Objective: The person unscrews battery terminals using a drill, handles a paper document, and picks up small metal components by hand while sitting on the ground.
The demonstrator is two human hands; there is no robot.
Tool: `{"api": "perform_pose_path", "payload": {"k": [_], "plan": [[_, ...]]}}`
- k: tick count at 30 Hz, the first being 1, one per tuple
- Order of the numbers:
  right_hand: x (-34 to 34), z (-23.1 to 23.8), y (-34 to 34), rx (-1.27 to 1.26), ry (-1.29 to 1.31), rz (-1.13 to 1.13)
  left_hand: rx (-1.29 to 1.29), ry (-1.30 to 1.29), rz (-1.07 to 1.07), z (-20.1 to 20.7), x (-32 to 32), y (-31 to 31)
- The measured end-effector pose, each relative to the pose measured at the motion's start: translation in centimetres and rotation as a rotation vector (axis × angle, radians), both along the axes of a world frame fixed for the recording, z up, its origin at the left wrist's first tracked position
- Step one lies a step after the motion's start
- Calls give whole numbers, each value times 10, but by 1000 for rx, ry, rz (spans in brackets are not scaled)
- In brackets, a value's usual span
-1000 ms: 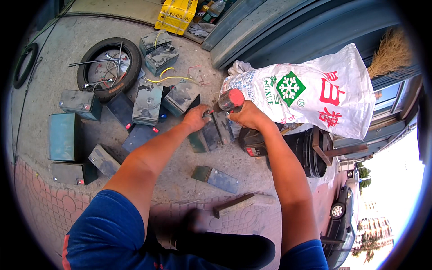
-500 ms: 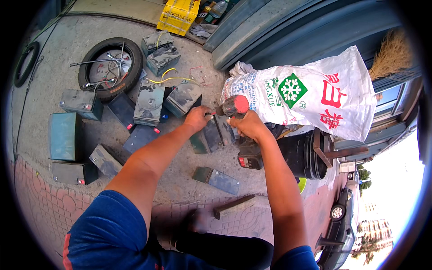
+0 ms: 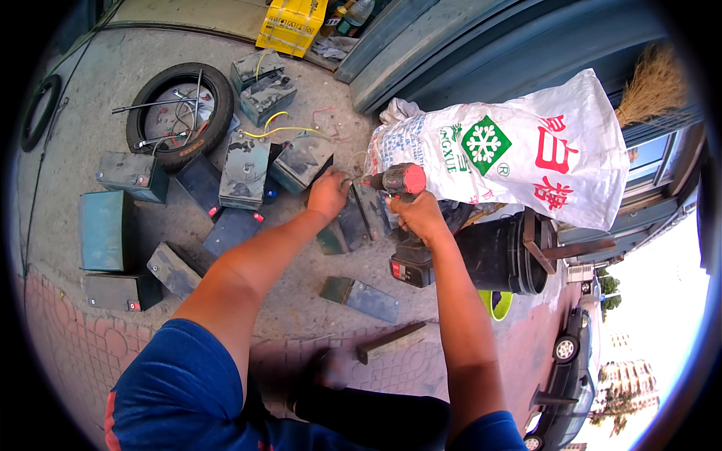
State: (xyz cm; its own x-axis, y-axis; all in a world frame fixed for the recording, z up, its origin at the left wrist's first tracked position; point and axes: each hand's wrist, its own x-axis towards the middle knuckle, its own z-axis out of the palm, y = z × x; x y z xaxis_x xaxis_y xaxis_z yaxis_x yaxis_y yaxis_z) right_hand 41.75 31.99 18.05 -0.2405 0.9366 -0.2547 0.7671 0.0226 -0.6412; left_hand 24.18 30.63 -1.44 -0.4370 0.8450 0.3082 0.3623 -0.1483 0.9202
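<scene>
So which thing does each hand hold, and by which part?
The right hand grips the cordless drill by its handle. The left hand rests on a battery casing's upper edge.

I note a red-and-black drill (image 3: 398,183), white sack (image 3: 519,150) with green and red print, yellow crate (image 3: 292,24) at upper centre.

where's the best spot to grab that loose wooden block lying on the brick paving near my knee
Probably at its middle, coming straight down from above. The wooden block lies flat on the paving, long and narrow, with both long sides free, so fingers can close across its width. The right hand grips the cordless drill and the left hand rests on a battery case, so both are occupied.
</scene>
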Motion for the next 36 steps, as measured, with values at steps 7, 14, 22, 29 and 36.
{"api": "perform_pose_path", "payload": {"k": [7, 14, 22, 29, 36], "plan": [[3, -3, 1, -23, -15, -14, 72, 55, -57, 15, 5, 12], [-3, 1, 0, -36, -39, -8, -36, 69, -196, 12, -3, 33], [-5, 2, -1, -98, 46, -62, -200, 163, -253, 10, -8, 43], [6, -2, -5, -136, 117, -125, -206, 194, -274, 14, 1, 37], [-7, 5, 10, -126, 7, -23, -161, 191, -227, 5, -1, 34]]}}
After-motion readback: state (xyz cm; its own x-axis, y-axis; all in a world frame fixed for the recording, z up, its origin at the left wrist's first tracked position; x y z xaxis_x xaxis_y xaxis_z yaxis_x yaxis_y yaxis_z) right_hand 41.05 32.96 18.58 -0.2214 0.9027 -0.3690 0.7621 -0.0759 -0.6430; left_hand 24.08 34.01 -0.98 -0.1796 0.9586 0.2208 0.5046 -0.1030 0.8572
